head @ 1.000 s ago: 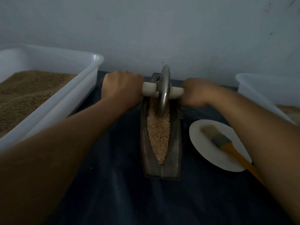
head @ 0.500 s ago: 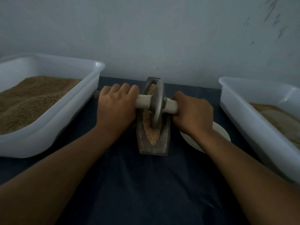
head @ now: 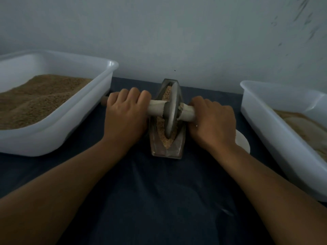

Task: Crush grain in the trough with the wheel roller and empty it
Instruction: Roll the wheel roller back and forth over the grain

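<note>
A white tub (head: 99, 96) of brown grain sat left. The left hand (head: 126, 114) and right hand (head: 213, 122) each held a closed grip on the wheel roller (head: 171, 112), standing in the grain-filled trough (head: 167, 149) mid-counter.

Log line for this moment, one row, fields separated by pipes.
phase: crushing | left hand: grips roller handle | right hand: grips roller handle | wheel roller: in trough, near end | grain: in trough, not emptied
</note>
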